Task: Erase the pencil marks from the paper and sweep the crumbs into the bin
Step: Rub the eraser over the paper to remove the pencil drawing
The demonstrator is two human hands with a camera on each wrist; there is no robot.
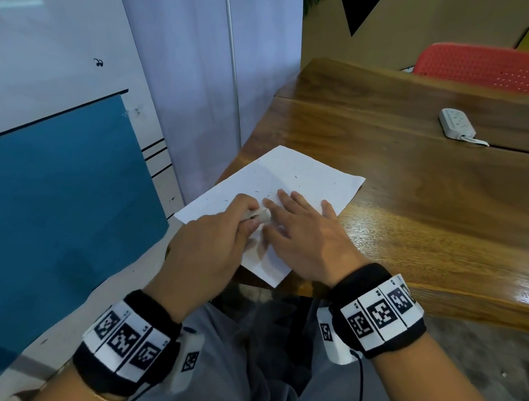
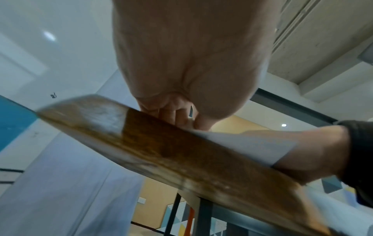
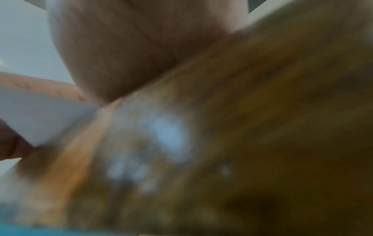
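Note:
A white sheet of paper (image 1: 294, 177) lies on the near left corner of the wooden table (image 1: 433, 199), one corner hanging over the edge. Small dark crumbs (image 1: 295, 176) are scattered on its far half. My left hand (image 1: 221, 238) pinches a small whitish eraser (image 1: 260, 214) against the middle of the sheet. My right hand (image 1: 305, 229) lies flat on the paper beside it, fingers spread and straight. In the left wrist view my left hand's curled fingers (image 2: 177, 115) sit above the table edge (image 2: 161, 151); the right wrist view is blurred wood (image 3: 242, 127). No bin is visible.
A white power strip (image 1: 457, 124) lies at the far right of the table. A red perforated chair (image 1: 479, 67) stands behind it. A white and blue partition (image 1: 52, 165) and a pale curtain (image 1: 203, 83) stand to the left.

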